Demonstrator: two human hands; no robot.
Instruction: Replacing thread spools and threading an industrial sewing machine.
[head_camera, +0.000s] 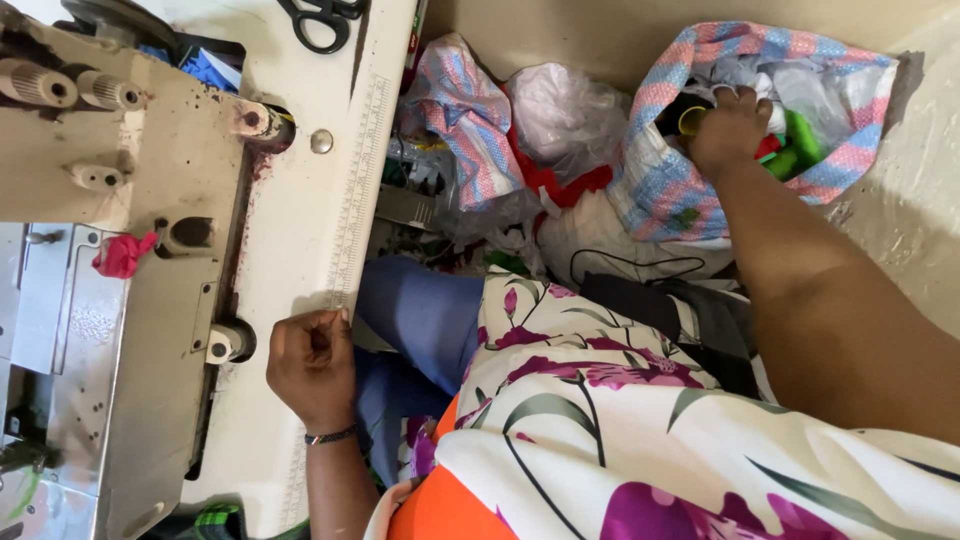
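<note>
Woven plastic sacking in pink, blue and white checks forms the open bag (665, 190) that receives the right hand (730, 130). The fingers (745, 98) of this hand are pushed down among the contents, and their tips are hidden. Whether they grip anything cannot be determined. A yellow ring-shaped object (690, 120) lies just beside the hand, and green plastic pieces (800, 145) lie on its other side, inside the same bag.

The left hand (312, 365) rests on the near edge of the cream tabletop (290, 250). Its fingers (325, 325) are curled closed with the tips drawn together. No held object is visible. A dark beaded bracelet (330, 436) circles this wrist.

Judged step: a search by touch through the bag, with the left hand acting as a brace. Lifting one item out would call for a firm pinch on that item alone and a straight pull through the bag mouth, since the loose contents crowd the hand.

Surrounding items:
- A printed measuring scale (355, 200) runs along the tabletop edge.
- A worn cream industrial sewing machine (150, 200) stands beyond the left hand, with a red cloth scrap (122, 255) tied to it.
- Black-handled scissors (320, 20) lie at the far end of the tabletop.
- A white crumpled plastic bag (565, 110) and a second checked woven bag (470, 120) sit between the tabletop and the open bag.
- A white floral-print garment (600, 420) covers the lap.
</note>
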